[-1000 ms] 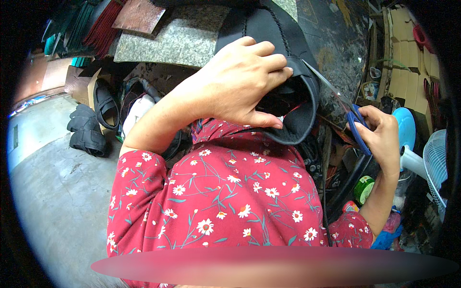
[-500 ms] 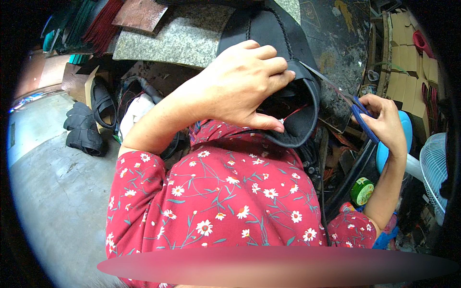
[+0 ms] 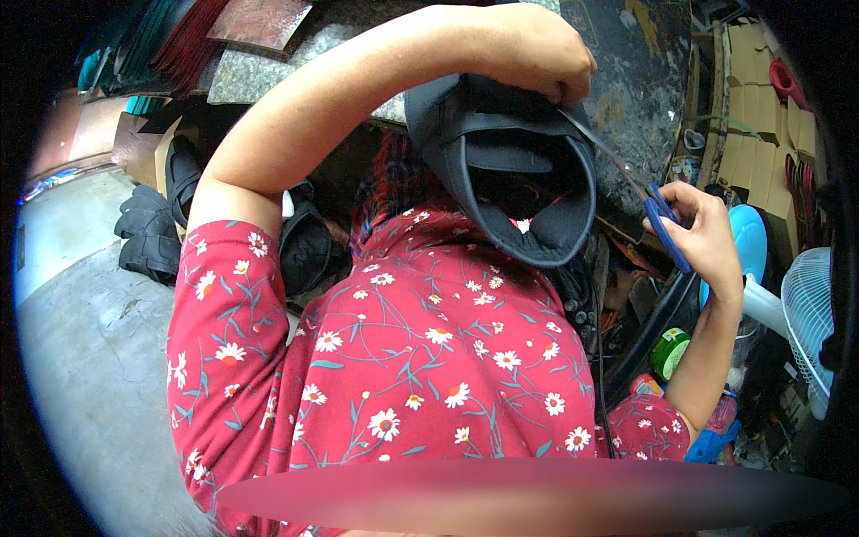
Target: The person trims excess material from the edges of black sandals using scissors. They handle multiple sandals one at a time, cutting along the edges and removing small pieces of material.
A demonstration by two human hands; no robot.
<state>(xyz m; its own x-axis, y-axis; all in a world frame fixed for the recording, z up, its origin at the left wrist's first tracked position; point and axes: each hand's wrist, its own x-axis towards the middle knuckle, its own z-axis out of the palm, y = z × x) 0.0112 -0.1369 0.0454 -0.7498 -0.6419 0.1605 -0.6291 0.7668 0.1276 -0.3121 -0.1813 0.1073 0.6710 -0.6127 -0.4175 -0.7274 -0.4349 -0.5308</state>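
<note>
A black shoe [image 3: 565, 234] lies against the edge of the worktop with its padded opening turned toward me. My left hand [image 3: 548, 55] arches over the far side of the shoe. Its fingers are curled down and pressed together there, and what they pinch is hidden. My right hand [image 3: 702, 228] grips scissors [image 3: 664, 234] by their blue handles, to the right of the shoe. The metal blades point up and left, their tips close beneath my left fingertips at the shoe's upper edge. Most of the shoe's front is covered by my left hand and forearm.
A speckled grey slab [image 3: 246, 76] and a brown sheet [image 3: 259, 20] lie at the far left. Several black shoes [image 3: 148, 237] sit on the floor at left. A white fan [image 3: 805, 304], a green round tin [image 3: 668, 351] and cardboard pieces [image 3: 756, 89] crowd the right.
My left hand has moved up and right to the shoe's far side, its fingers now curled instead of spread over the opening. The shoe's opening shows more. The scissors have shifted slightly left.
</note>
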